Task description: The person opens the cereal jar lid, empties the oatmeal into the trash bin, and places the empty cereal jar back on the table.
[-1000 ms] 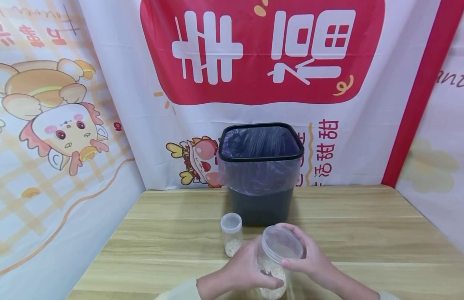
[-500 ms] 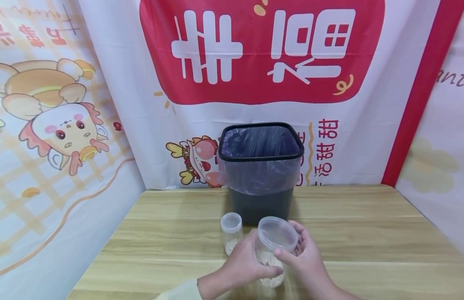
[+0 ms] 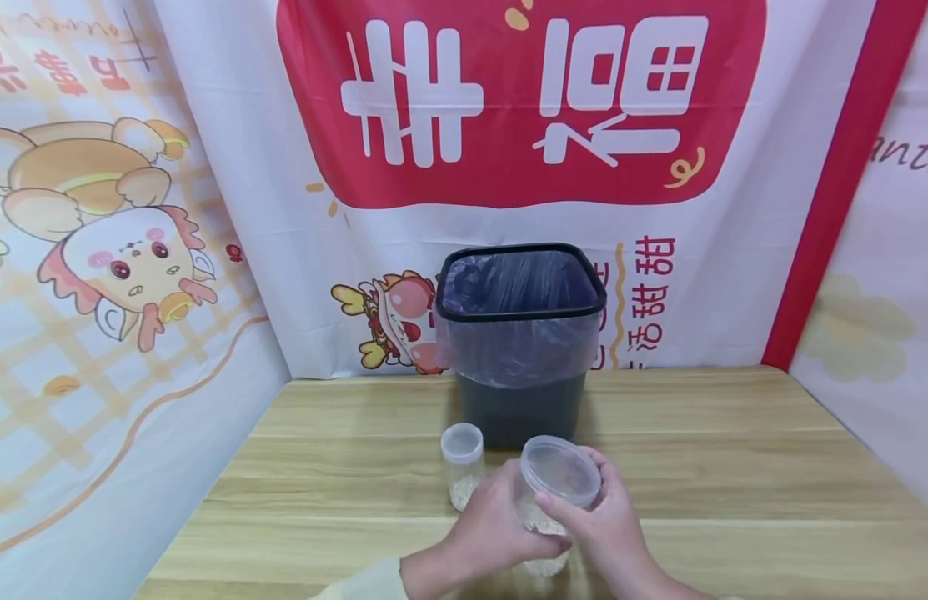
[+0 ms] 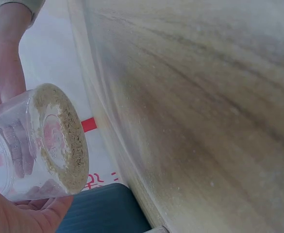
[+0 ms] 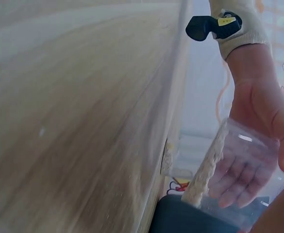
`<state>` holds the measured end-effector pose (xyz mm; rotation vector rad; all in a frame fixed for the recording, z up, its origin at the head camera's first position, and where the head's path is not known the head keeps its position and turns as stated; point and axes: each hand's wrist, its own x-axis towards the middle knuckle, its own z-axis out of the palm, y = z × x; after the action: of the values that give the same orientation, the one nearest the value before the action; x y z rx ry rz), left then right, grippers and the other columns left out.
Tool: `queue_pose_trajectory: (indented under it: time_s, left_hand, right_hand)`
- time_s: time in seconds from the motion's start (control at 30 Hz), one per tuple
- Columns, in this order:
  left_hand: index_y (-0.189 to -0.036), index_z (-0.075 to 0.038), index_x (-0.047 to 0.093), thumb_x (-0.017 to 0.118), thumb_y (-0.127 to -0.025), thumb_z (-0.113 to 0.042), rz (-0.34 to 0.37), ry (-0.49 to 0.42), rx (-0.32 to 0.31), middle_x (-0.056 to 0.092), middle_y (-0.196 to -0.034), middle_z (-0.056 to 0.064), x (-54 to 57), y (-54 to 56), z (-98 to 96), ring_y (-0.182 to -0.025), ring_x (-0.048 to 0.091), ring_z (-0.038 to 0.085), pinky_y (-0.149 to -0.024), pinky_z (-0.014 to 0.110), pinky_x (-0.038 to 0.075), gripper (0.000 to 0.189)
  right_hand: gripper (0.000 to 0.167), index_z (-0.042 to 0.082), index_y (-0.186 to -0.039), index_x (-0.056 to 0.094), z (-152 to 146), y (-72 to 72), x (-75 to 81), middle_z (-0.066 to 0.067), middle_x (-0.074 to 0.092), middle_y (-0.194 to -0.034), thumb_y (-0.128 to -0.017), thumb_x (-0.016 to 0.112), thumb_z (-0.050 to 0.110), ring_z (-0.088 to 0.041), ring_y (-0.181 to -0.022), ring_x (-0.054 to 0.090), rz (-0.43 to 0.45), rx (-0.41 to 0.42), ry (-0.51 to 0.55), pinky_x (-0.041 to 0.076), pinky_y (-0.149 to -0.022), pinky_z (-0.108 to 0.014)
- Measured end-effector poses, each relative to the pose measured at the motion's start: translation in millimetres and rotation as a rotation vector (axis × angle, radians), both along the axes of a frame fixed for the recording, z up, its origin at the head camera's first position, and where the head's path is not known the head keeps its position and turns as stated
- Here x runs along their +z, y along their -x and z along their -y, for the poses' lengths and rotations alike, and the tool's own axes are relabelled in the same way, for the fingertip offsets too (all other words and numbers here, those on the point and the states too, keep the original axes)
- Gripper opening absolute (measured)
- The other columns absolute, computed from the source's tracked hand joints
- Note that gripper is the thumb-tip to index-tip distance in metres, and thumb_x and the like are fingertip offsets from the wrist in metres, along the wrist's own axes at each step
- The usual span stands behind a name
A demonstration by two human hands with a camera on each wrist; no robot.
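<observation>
Just in front of the dark bin (image 3: 519,417), both hands were closed round one clear jar (image 3: 548,483). The left hand (image 3: 501,533) gripped its body, thumb on the side away from the bin; the right hand (image 3: 614,525) held it near the top, thumb on the rim. The jar was lifted off the worktop (image 3: 343,458), and pale flakes (image 4: 74,145) lay over its base. In front of the bin's left side stood a smaller jar (image 3: 464,467), upright, also with pale flakes low inside. A plastic liner (image 3: 519,354) hung over the bin's rim, and a red-and-white printed cloth (image 3: 719,267) rose behind the bin.
</observation>
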<state>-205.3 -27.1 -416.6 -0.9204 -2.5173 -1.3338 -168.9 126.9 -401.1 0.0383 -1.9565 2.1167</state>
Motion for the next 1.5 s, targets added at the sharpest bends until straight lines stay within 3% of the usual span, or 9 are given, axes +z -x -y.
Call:
queue_pose_trajectory:
  time_s: [0.17, 0.27, 0.43, 0.63, 0.8, 0.97, 1.07, 1.23, 1.5]
  left_hand:
    - [-0.124, -0.020, 0.057, 0.088, -0.063, -0.039, 0.014, 0.005, -0.003, 0.061, -0.110, -0.013, 2.4, 0.5, 0.6, -0.099, 0.057, 0.005, -0.086, 0.027, 0.049, 0.071]
    - [-0.124, -0.021, 0.056, 0.088, -0.063, -0.037, 0.039, -0.010, -0.042, 0.061, -0.108, -0.014, 3.3, 1.4, 2.3, -0.097, 0.058, 0.006, -0.085, 0.027, 0.049, 0.070]
    - [-0.125, -0.021, 0.055, 0.088, -0.064, -0.031, 0.084, -0.043, -0.146, 0.062, -0.109, -0.012, 5.0, 3.8, 7.7, -0.098, 0.059, 0.007, -0.084, 0.027, 0.050, 0.070]
    - [-0.127, -0.020, 0.054, 0.089, -0.064, -0.031, 0.085, -0.021, -0.202, 0.064, -0.110, -0.011, 6.4, 7.3, 11.6, -0.099, 0.059, 0.005, -0.086, 0.026, 0.049, 0.072]
    - [-0.126, -0.016, 0.055, 0.089, -0.064, -0.032, 0.081, 0.009, -0.202, 0.063, -0.108, -0.013, 4.9, 7.2, 12.8, -0.098, 0.059, 0.004, -0.086, 0.025, 0.049, 0.072]
    - [-0.125, -0.017, 0.055, 0.088, -0.064, -0.036, 0.080, 0.029, -0.157, 0.062, -0.107, -0.013, 5.1, 7.1, 12.7, -0.095, 0.058, 0.006, -0.082, 0.025, 0.049, 0.072]
    - [-0.123, -0.018, 0.055, 0.088, -0.064, -0.038, 0.081, 0.033, -0.126, 0.061, -0.106, -0.014, 5.6, 6.7, 12.1, -0.094, 0.058, 0.006, -0.081, 0.026, 0.049, 0.070]
    - [-0.122, -0.019, 0.056, 0.087, -0.064, -0.038, 0.083, 0.017, -0.084, 0.061, -0.107, -0.014, 5.1, 5.6, 10.9, -0.096, 0.059, 0.007, -0.082, 0.027, 0.050, 0.069]
    - [-0.125, -0.019, 0.056, 0.088, -0.063, -0.040, 0.038, 0.032, -0.065, 0.061, -0.111, -0.012, 2.3, 5.2, 8.4, -0.101, 0.057, 0.006, -0.086, 0.028, 0.049, 0.073]
  right_hand:
    - [0.061, -0.001, -0.128, 0.047, -7.7, 1.8, -1.0, -0.018, 0.057, -0.118, -0.075, 0.078, -0.003, -0.024, -0.101, 0.060, -0.063, 0.051, -0.017, 0.051, -0.083, -0.025]
    - [0.060, -0.002, -0.128, 0.048, -15.1, 3.4, -0.7, -0.020, 0.058, -0.117, -0.076, 0.075, -0.005, -0.022, -0.101, 0.061, -0.108, 0.127, -0.030, 0.052, -0.083, -0.026]
    - [0.062, -0.011, -0.131, 0.041, -32.6, 10.9, -1.5, -0.020, 0.055, -0.120, -0.077, 0.072, -0.007, -0.020, -0.104, 0.059, -0.216, 0.364, -0.041, 0.052, -0.086, -0.029]
    - [0.064, -0.010, -0.136, 0.037, -50.0, 25.6, -6.2, -0.019, 0.053, -0.127, -0.082, 0.070, -0.002, -0.024, -0.110, 0.057, -0.273, 0.645, 0.021, 0.051, -0.090, -0.034]
    - [0.065, -0.007, -0.141, 0.035, -53.4, 30.3, -11.9, -0.021, 0.051, -0.132, -0.085, 0.067, -0.001, -0.028, -0.114, 0.055, -0.296, 0.746, 0.063, 0.051, -0.090, -0.035]
    - [0.068, -0.003, -0.143, 0.035, -45.2, 22.2, -13.2, -0.019, 0.051, -0.132, -0.084, 0.069, 0.000, -0.024, -0.114, 0.056, -0.311, 0.628, 0.077, 0.049, -0.093, -0.032]
    - [0.070, -0.001, -0.141, 0.038, -33.9, 11.7, -8.1, -0.018, 0.052, -0.128, -0.080, 0.072, -0.004, -0.021, -0.109, 0.057, -0.280, 0.445, 0.058, 0.050, -0.090, -0.029]
    - [0.072, -0.005, -0.135, 0.038, -11.9, -3.4, 0.5, -0.019, 0.053, -0.124, -0.073, 0.074, -0.010, -0.015, -0.106, 0.058, -0.138, 0.148, 0.026, 0.049, -0.086, -0.022]
    - [0.077, -0.004, -0.136, 0.034, 4.5, -8.9, 2.5, -0.018, 0.052, -0.128, -0.074, 0.080, 0.000, -0.021, -0.107, 0.054, 0.023, -0.014, -0.039, 0.047, -0.085, -0.020]
